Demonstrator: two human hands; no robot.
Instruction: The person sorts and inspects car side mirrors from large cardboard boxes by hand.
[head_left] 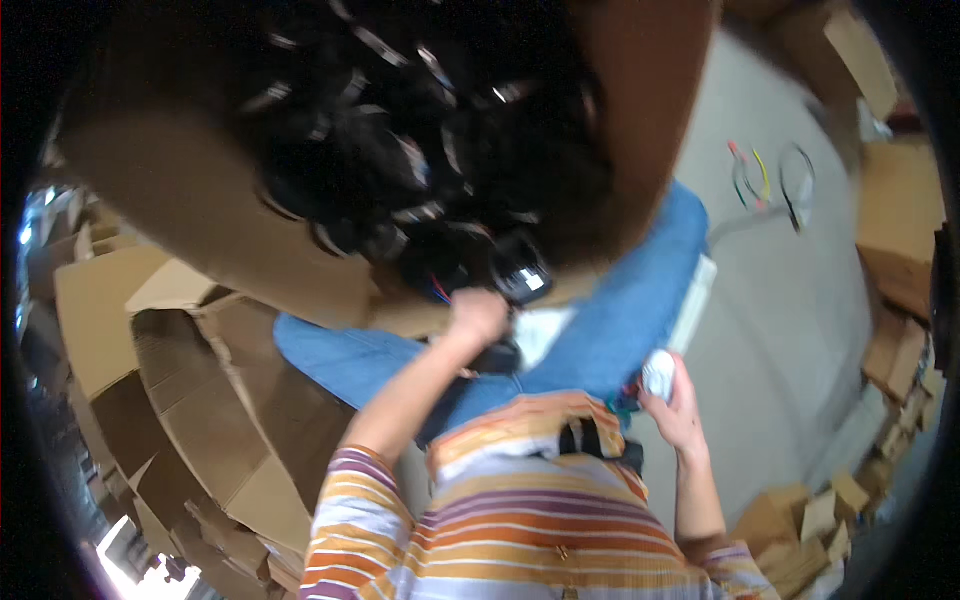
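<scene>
My left hand (480,315) is closed at the near edge of a big cardboard box (330,285), beside thin red and blue wires. What it grips is hidden by the hand and the blur. A black object (497,357) shows just below that hand, over my lap. Many dark, shiny black items (420,160) fill the box, and one with a white label (528,280) lies nearest to my left hand. Out to the right of my thigh, my right hand (680,405) is closed around a small whitish, rounded object (658,375) whose kind I cannot make out.
Loose coloured wires (752,180) and a dark cable (797,190) lie on the grey floor (780,300) to the right. Opened cardboard boxes (220,400) crowd the left side. More cartons (900,210) line the right, with cardboard scraps (800,530) at the lower right.
</scene>
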